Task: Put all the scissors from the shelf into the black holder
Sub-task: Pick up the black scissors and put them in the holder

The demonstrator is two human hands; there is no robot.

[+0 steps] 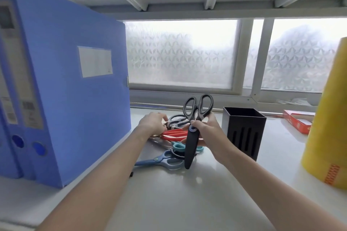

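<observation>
My right hand [205, 129] grips a pair of black sheathed scissors [191, 146] at the pivot, handles up and tip down, held above the shelf just left of the black holder [244, 131]. The holder stands upright with slotted sides, and its visible part looks empty. My left hand [153, 123] rests on the grey-handled scissors [177, 121] at the back of a pile, fingers closed on their blades. In the pile also lie red scissors [174, 135], teal scissors [179, 146] and blue scissors [161, 160].
Tall blue file boxes [65, 99] stand at the left, close to the pile. A large yellow tape roll [330, 127] fills the right edge, with a red box [298, 121] behind it. Frosted windows close off the back of the white shelf [187, 202].
</observation>
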